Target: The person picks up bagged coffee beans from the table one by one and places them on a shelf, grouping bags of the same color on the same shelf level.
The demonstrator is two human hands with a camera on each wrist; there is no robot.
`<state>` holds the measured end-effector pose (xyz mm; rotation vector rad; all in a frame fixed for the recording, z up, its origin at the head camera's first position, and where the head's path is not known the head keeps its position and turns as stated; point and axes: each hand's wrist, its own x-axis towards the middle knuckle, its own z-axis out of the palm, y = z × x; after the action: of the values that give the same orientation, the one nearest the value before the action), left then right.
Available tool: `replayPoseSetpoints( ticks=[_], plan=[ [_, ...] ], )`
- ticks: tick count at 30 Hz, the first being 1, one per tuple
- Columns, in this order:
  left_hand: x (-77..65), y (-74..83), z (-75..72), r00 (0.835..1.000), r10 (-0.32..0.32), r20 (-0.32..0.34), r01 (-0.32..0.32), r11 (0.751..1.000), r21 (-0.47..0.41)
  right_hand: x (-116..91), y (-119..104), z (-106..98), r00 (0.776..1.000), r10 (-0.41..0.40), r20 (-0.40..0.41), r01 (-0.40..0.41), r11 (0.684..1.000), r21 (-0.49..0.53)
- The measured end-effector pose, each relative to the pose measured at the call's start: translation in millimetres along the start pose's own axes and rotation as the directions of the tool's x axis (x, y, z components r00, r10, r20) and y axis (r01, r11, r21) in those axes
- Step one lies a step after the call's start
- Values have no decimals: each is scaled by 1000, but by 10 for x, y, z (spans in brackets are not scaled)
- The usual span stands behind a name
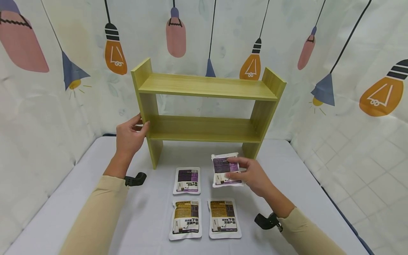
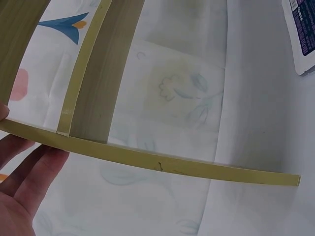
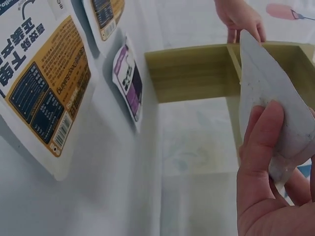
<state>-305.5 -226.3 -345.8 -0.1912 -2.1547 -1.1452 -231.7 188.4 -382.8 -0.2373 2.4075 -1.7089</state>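
"Where's the held pouch point(image 1: 220, 171), the one with the purple label?"

"In front of the shelf point(image 1: 204, 127), toward its right end, lifted apart from the tabletop point(image 1: 149, 226) in the right wrist view."

"And from the fingers?"

"The right hand point(image 1: 250, 173) comes in from the shelf's right-end side, so most of the pouch reaches away from the fingers toward the front of the shelf's middle. They're clamped on its side edge, with digits over the label and others against the plain back."

"Its long axis?"

"Roughly front to back, top edge toward the shelf, by my reading; it's tilted, so I wouldn't swear to the angle."

"Which hand is nearer?"

"The right, plainly. The left hand point(image 1: 130, 134) is at the shelf's left end, thumb and fingers to either side of the side panel's front edge, gripping it."

"Anything else around?"

"The flat purple pouch point(image 1: 187, 180) lies in front of the shelf's left half. Farther out from the shelf, a first gold pouch point(image 1: 186, 219) and a second gold pouch point(image 1: 224, 219) lie side by side, apart."
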Motion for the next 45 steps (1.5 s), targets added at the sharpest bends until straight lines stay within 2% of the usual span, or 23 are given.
replayPoseSetpoints(
  ticks=[8,25,45],
  plan=[
    [-2,8,3,1000,2,-3,-2,1000,6,-47,-99,-44,1000,2,17,-3,998,55],
    [-5,18,4,1000,-10,4,10,1000,0,-128,-244,-123,1000,14,15,-15,998,64],
    [6,8,4,1000,3,-6,-3,1000,6,-260,-569,-241,997,-35,71,21,982,187]
  ],
)
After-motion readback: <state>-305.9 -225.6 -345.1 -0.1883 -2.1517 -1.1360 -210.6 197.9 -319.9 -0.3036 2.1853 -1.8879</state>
